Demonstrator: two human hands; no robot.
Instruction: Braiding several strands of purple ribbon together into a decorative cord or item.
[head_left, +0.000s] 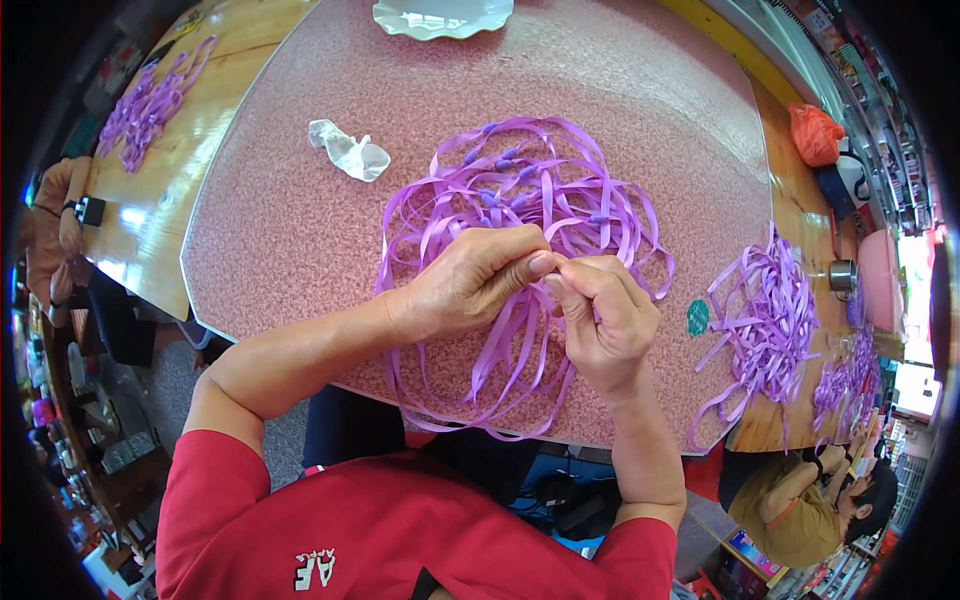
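A loose heap of purple ribbon lanyards (625, 215) lies on the pink speckled table, with several small violet-blue plastic pieces (489, 199) on the straps. Over the near part of this heap, my left hand (470, 283) and my right hand (608, 325) meet at their fingertips. Both are closed in a pinch, thumb against forefinger. Whatever sits between the fingertips is too small and covered to make out. Strands of ribbon (497, 350) run out below my hands toward the table's near edge.
Another pile of purple ribbons (768, 315) hangs over the table's right edge. Crumpled clear plastic (350, 155) lies left of the heap, a wavy-rimmed white dish (443, 32) at the far edge. A teal round sticker (697, 318) is at right. People sit at left (62, 215) and right (795, 510).
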